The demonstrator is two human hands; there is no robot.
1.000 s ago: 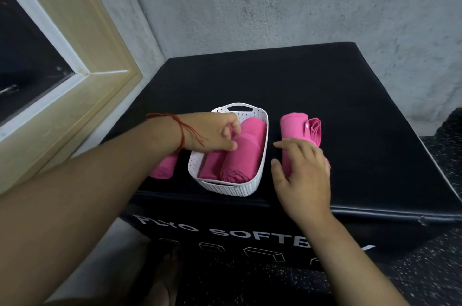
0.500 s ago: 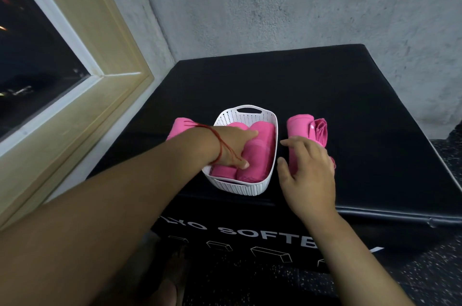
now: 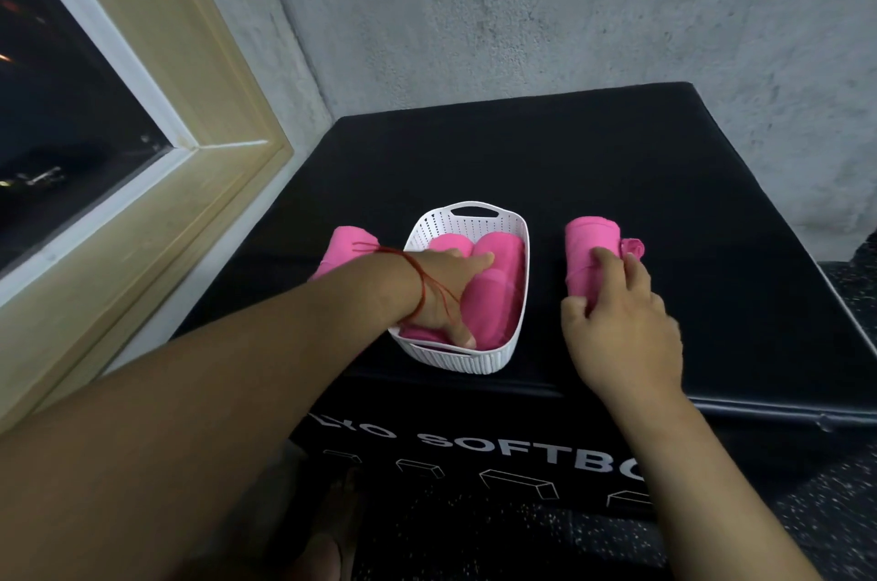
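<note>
A white perforated basket (image 3: pixel 456 360) stands near the front edge of a black soft box (image 3: pixel 617 163). Pink rolled towels (image 3: pixel 500 291) lie side by side inside it. My left hand (image 3: pixel 439 291) reaches into the basket with straight fingers and presses down on the rolls. Right of the basket lies another pink towel roll (image 3: pixel 591 234), and my right hand (image 3: pixel 621 333) grips it with the thumb on its left side and fingers over the top. A further pink roll (image 3: pixel 349 243) lies left of the basket, partly hidden by my left forearm.
A small pink roll end (image 3: pixel 633 246) shows just right of the gripped roll. A window with a pale frame (image 3: pixel 190 106) is on the left, and a grey concrete wall (image 3: pixel 522 11) stands behind the box. Speckled dark floor (image 3: pixel 844 276) lies to the right.
My left hand has slid deeper into the basket and flattened onto the rolls. My right hand has closed round the roll to the right. The view has shifted left.
</note>
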